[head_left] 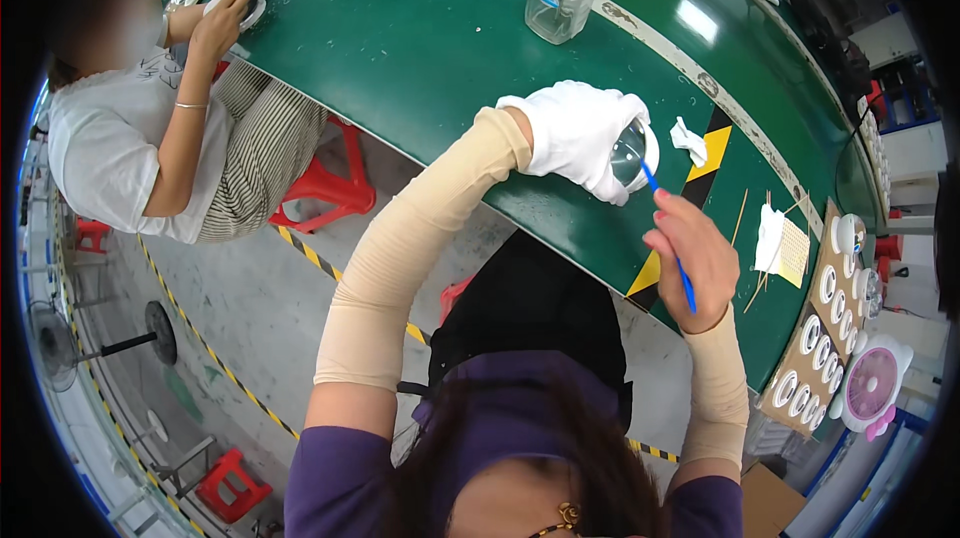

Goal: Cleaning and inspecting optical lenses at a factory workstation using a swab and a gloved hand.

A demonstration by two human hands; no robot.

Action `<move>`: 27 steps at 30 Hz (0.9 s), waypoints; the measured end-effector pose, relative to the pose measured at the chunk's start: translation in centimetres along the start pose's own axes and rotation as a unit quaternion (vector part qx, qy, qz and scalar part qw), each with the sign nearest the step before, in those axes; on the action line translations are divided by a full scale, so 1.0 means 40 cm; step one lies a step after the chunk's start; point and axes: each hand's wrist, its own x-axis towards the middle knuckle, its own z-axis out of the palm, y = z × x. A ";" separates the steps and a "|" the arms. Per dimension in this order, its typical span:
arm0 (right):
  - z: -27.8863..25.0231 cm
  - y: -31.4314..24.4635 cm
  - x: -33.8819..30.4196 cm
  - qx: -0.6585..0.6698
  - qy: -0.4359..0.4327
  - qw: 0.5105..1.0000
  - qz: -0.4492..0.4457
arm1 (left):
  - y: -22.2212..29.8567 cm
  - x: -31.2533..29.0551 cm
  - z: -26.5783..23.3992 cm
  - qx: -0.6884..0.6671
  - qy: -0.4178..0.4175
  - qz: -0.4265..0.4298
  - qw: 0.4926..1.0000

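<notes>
My left hand [580,138], in a white glove, is closed around a round, clear lens [627,152] with a white rim, its shiny face turned toward my right hand. Between the fingers and thumb of my bare right hand [696,260] is a slim blue pen-like tool [687,286]. The tool's upper end reaches the lens face or its edge; whether it touches cannot be made out. Just right of the lens, a crumpled white wipe [688,141] lies on the green tabletop [420,58].
A square glass bottle with a metal top [562,0] stands at the back. To the right are thin wooden sticks [740,217], a yellow pad [793,252], a board of white-rimmed round parts [812,348] and a pink fan [872,384]. A co-worker [150,128] sits at left.
</notes>
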 end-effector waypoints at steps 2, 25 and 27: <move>-0.002 -0.012 -0.017 0.031 -0.005 0.999 0.011 | 0.001 0.001 -0.002 -0.012 -0.009 -0.003 1.000; 0.071 0.027 -0.002 0.010 0.073 0.994 0.081 | -0.028 -0.004 0.170 -0.325 0.187 -0.017 0.927; 0.069 0.024 -0.005 0.011 0.074 0.994 0.082 | -0.024 -0.006 0.170 -0.342 0.185 -0.010 0.922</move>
